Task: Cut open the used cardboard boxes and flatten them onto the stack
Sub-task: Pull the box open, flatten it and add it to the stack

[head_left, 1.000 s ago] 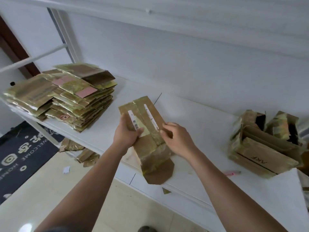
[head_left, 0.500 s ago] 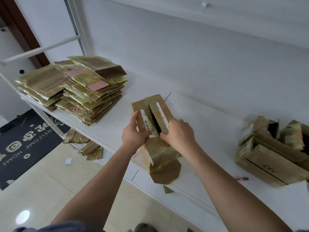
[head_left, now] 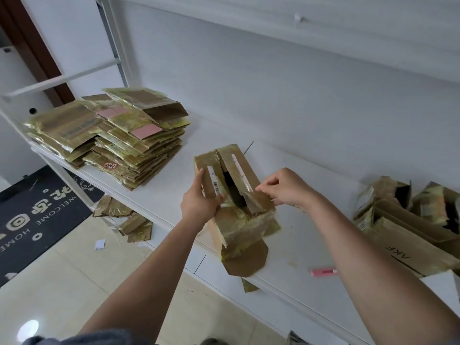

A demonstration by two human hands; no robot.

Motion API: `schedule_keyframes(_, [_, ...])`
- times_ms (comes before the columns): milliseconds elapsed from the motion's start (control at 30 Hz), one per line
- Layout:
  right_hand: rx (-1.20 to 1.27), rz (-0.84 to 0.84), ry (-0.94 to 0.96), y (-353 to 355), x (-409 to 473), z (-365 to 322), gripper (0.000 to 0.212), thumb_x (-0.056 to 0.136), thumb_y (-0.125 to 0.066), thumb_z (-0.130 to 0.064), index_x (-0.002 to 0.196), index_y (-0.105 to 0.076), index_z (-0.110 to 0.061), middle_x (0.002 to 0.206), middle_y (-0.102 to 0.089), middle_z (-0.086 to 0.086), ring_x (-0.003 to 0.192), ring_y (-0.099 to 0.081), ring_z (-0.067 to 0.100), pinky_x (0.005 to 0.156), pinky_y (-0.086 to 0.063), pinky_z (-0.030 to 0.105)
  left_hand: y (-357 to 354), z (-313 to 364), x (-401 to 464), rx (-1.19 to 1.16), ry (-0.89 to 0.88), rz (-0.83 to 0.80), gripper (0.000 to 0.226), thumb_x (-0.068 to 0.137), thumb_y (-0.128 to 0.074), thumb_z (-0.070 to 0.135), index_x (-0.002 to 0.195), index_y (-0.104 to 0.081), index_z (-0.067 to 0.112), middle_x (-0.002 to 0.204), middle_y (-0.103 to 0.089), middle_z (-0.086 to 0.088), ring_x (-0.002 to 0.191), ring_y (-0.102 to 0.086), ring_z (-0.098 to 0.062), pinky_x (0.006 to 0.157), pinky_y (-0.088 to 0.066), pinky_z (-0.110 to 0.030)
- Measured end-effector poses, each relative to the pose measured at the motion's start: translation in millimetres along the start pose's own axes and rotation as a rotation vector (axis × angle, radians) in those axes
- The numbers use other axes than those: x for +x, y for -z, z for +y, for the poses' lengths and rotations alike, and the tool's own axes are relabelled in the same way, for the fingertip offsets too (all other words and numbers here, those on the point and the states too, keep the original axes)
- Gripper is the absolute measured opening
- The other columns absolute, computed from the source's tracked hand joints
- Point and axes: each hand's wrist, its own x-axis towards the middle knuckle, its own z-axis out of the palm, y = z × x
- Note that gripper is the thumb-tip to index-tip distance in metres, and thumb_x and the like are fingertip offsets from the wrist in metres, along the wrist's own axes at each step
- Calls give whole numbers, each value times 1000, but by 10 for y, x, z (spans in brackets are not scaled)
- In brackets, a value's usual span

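head view: the cardboard box (head_left: 236,195) stands on the white shelf (head_left: 298,185), near its front edge, between the stack of flattened boxes (head_left: 119,138) at the left and the unopened boxes (head_left: 413,227) at the right. its top seam is parted, leaving a dark slot between two tape-covered flaps; a white barcode label runs along the left flap and a white strip along the right. a loose brown flap with clipped corners hangs over the shelf edge at the near end. the left hand (head_left: 201,202) grips the left flap, thumb on top near the label, fingers curled around the side. the right hand (head_left: 286,186) pinches the near corner of the right flap between thumb and curled fingertips. box surface is brown corrugated board wrapped in glossy, wrinkled yellowish tape. the stack holds flat panels of the same material, some bearing pink patches. one of the unopened boxes carries black "akf" lettering. a pink cutter (head_left: 323,272) lies on the shelf, just beside the right forearm. cardboard scraps (head_left: 129,220) lie on the tiled floor below the shelf, near a dark doormat (head_left: 32,215) printed "welcome home".
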Motion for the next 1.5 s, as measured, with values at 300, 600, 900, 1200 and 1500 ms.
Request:
schedule_keyframes(300, [-186, 95, -20, -282, 207, -241, 94, 83, -66, -60, 155, -16, -26, 154, -34, 8, 137, -41, 26, 107, -40, 42, -40, 32, -47, 39, -11, 18, 89, 83, -76, 27, 150, -21, 45, 132, -54, 5, 101, -56, -19, 84, -56, -38])
schedule_keyframes(600, [-82, 232, 151, -354, 66, -339, 104, 77, -75, -31, 151, -4, -42, 116, -59, -5, 89, -61, 17, 73, -46, 31, 129, 243, -96, -259, -135, 16, 86, 87, -73, 22, 146, -16, 48, 117, -56, 22, 99, -62, -5, 79, -55, -29])
schedule_keyframes(900, [-22, 351, 100, -261, -163, -345, 100, 76, -72, -63, 151, -21, -23, 138, -53, -2, 124, -54, 20, 89, -43, 26, 22, 412, -191, -136, -348, -14, 83, 87, -65, 4, 149, -22, 39, 96, -48, 43, 97, -61, -5, 90, -54, -43])
schedule_keyframes(1200, [23, 452, 112, -148, -203, -285, 76, 79, -74, -34, 146, -40, -19, 113, -59, -6, 99, -61, 18, 84, -50, 30, -127, 282, -295, -47, -382, -7, 90, 85, -59, -6, 150, -17, 42, 87, -50, 54, 74, -55, 19, 64, -44, -12])
schedule_keyframes(1500, [366, 254, 134, 86, -300, -155, 55, 72, -70, -26, 124, -59, -41, 104, -64, -17, 93, -66, 12, 73, -47, 23, -122, 220, -262, -49, -337, 23, 93, 82, -49, -11, 148, -19, 47, 86, -62, 26, 72, -59, 13, 56, -45, -8])
